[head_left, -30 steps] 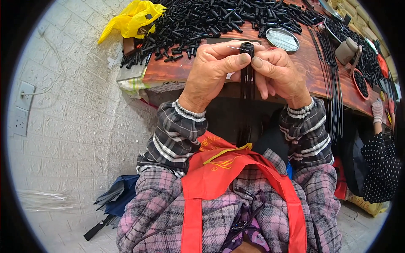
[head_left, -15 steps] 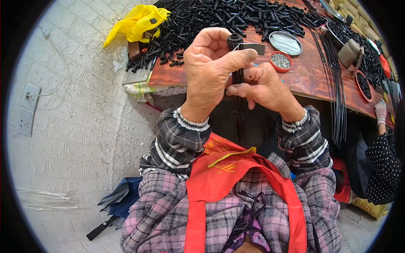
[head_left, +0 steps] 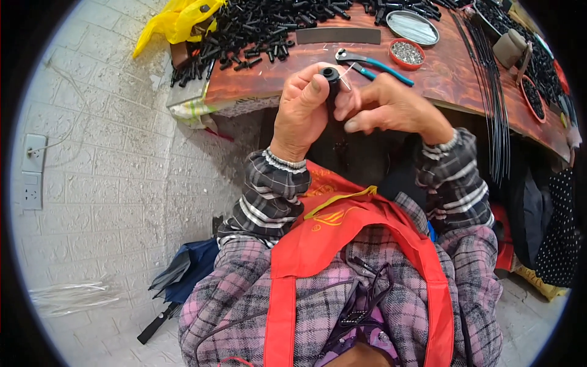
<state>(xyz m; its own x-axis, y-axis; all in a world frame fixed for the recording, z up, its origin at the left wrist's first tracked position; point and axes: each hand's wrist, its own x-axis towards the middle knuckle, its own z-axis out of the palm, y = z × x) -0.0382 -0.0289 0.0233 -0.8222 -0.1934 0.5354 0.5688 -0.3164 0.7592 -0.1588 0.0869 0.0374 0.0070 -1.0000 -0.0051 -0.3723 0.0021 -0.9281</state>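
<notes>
At the table's (head_left: 452, 73) near edge, the left hand (head_left: 299, 116) grasps a black tubular part (head_left: 331, 79); just right, whether the right hand's (head_left: 400, 107) curled grip holds anything I cannot tell. Farther lie teal-handled pliers (head_left: 391, 72), then piled black parts (head_left: 269, 24).

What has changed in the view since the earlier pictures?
The left hand still holds the black part, now further left. The right hand has dropped, its thumb moving from beside the part's top to lower down. The teal-handled pliers and red bowl, mostly hidden a second ago, now show. The yellow bag and round dish stayed put.
</notes>
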